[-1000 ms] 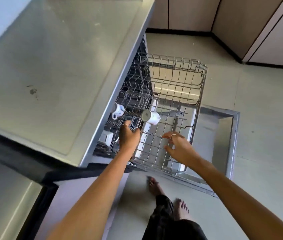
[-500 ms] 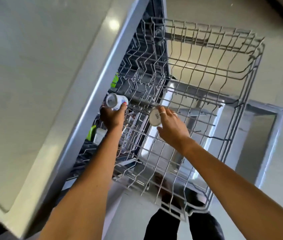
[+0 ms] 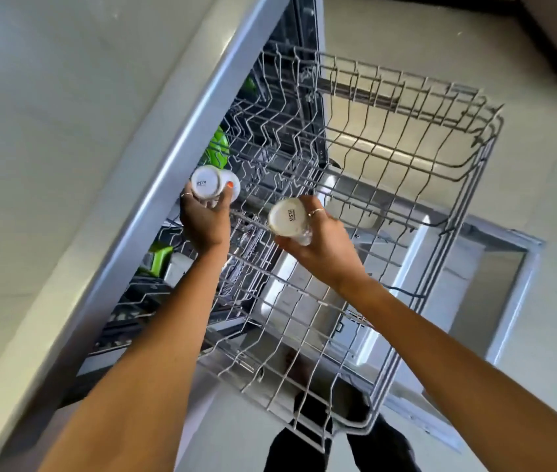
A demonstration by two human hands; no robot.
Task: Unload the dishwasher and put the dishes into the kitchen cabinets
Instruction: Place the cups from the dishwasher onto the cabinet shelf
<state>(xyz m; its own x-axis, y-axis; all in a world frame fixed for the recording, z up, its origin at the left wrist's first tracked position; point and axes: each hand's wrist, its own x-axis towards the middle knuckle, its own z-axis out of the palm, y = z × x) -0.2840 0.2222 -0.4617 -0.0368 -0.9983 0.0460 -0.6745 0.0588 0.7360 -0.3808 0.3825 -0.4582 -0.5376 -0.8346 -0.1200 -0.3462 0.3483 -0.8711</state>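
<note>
Over wire rack (image 3: 389,158), hands (image 3: 206,222) (image 3: 321,247) each grip round white cups (image 3: 206,182) (image 3: 287,218).

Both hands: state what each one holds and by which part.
The left hand grips a white cup round its side, base facing the camera. The right hand grips another white cup the same way, above the upper rack.

the left hand (image 3: 205,222) covers the lower side of its white cup (image 3: 206,186), and the print on the base is too small to read. the right hand (image 3: 318,247) hides most of the second cup (image 3: 287,218). green items (image 3: 218,149) under the counter (image 3: 66,165) are partly hidden. both forearms are cut off by the bottom edge.
</note>
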